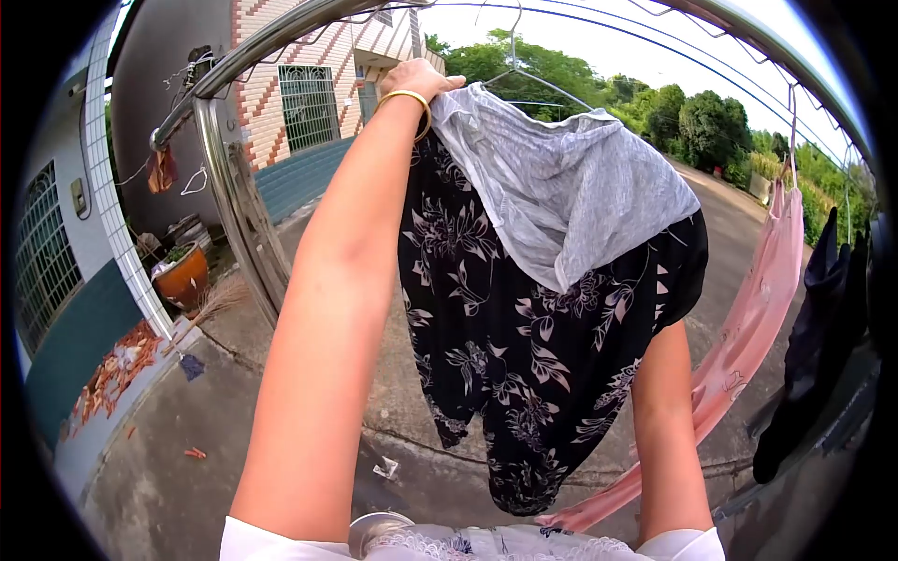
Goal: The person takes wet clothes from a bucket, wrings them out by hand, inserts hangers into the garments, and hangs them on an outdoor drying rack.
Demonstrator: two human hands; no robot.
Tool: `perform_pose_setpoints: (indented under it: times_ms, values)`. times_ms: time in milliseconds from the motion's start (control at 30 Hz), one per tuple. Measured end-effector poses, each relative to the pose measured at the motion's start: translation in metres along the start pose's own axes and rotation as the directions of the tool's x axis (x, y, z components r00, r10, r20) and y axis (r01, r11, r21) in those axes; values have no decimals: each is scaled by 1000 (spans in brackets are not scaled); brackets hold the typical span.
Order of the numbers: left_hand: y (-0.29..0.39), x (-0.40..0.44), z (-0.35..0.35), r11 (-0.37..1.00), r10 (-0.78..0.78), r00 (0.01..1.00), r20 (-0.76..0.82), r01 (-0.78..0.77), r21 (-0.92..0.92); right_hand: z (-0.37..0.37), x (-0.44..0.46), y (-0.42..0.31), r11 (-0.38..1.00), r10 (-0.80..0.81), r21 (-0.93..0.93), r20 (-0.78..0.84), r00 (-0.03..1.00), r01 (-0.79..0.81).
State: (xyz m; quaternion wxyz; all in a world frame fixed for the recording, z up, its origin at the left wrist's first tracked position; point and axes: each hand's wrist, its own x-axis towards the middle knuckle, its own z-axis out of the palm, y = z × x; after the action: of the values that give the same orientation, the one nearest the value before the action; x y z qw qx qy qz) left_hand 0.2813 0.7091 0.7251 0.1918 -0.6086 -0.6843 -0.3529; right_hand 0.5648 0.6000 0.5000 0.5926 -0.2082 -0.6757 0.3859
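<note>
My left hand (416, 80), with a gold bangle on the wrist, is raised to the top left corner of a light grey cloth (561, 178), fingers closed on its edge. Below and behind that cloth hangs a black garment (524, 355) with a pale floral print; whether the two are one piece I cannot tell. A wire hanger (513, 65) rises from the top of the grey cloth, its hook near the rail. My right forearm (666, 421) goes up behind the black garment, which hides the right hand and its fingers.
A metal rail (271, 47) arches overhead on a post (234, 196). To the right hang a pink garment (748, 309) and dark clothes (809, 346). An orange plant pot (181, 278) and a broom (210, 304) stand at left, near reddish scraps (117, 369) on a ledge.
</note>
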Motion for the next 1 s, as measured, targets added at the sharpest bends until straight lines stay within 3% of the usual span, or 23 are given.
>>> perform_pose_setpoints:
  times_ms: [67,100,133,200,267,300,333,400,467,533,600,633,667,700,733,800,833,867,933,967,1000]
  values:
    - [-17,4,-14,991,114,979,-171,-124,-44,-4,14,-11,989,-55,-143,-53,997,47]
    - [-24,-2,-15,965,164,929,-331,-222,-143,-10,20,-17,973,-88,-219,-84,993,67]
    - [-35,1,-10,904,210,807,-552,-375,-204,-21,29,-27,952,-135,-293,-128,983,93]
    - [-39,-54,-18,711,77,774,-628,-484,-510,-40,41,-51,892,-263,-427,-228,937,147]
    - [-43,-118,-2,194,43,927,-372,-373,-907,-44,33,-81,893,-398,-378,-411,820,244]
    - [-45,-147,7,83,62,981,-185,-190,-978,-35,23,-108,898,-435,-305,-512,741,317]
    - [-43,-172,18,-25,100,995,6,9,-1000,-21,16,-129,816,-558,-459,-464,688,352]
    - [-30,-209,33,-162,180,952,247,276,-947,8,9,-167,619,-656,-664,-142,742,420]
    - [-13,-220,41,-310,202,921,332,381,-871,43,20,-186,435,-520,-749,245,818,500]
    - [-4,-214,42,-422,218,875,431,483,-767,83,40,-195,216,-351,-831,424,835,513]
    - [6,-207,32,-310,242,801,547,598,-739,97,58,-181,-209,-336,-828,560,757,520]
    - [9,-206,30,-322,240,801,549,599,-733,102,64,-176,-342,-284,-835,529,800,431]
    - [11,-205,28,-343,337,744,577,667,-661,99,71,-171,-346,-274,-830,536,798,439]
    - [13,-202,27,-356,430,682,591,730,-584,92,79,-166,-440,-261,-801,547,796,406]
    - [16,-199,30,-367,426,685,592,728,-579,88,83,-161,-529,-246,-763,556,794,371]
    - [12,-192,48,-250,211,844,493,534,-808,86,84,-154,-475,-436,-847,461,773,237]
    - [3,-186,66,-9,84,944,318,320,-947,77,89,-154,-420,-521,-889,401,753,182]
    - [-9,-189,59,592,4,1000,-22,-20,-806,70,93,-153,-354,-598,-926,334,729,134]
    - [-22,-193,48,767,63,998,-12,-56,-639,61,97,-155,-352,-531,-936,195,825,-6]
    - [-25,-195,46,550,84,969,232,150,-822,54,100,-153,-349,-545,-936,234,805,36]
    - [-28,-196,45,281,147,886,441,390,-877,44,106,-150,-339,-555,-937,274,786,88]
